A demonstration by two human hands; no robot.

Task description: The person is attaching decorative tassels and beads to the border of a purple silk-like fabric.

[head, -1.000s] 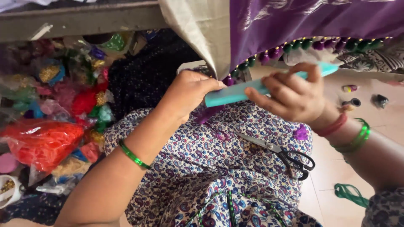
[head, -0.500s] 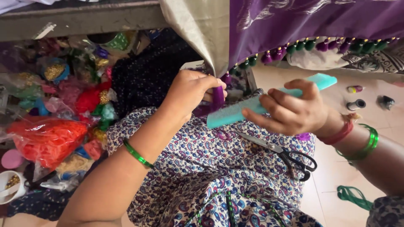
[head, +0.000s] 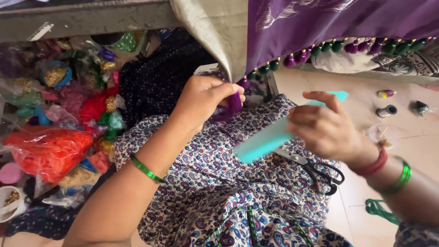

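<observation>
Tassel work on purple cloth edge.
Left hand (head: 201, 103) fingers pinched shut on a purple tassel (head: 235, 101) under the hanging purple cloth (head: 329, 23). Right hand (head: 327, 128) fingers wrapped around a teal comb (head: 265, 139), just right of tassel. Scissors (head: 315, 168) lie on lap.

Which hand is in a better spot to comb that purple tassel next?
Probably the right hand: it already holds the teal comb just beside the purple tassel. The left hand is busy pinching that tassel, keeping it steady.
</observation>
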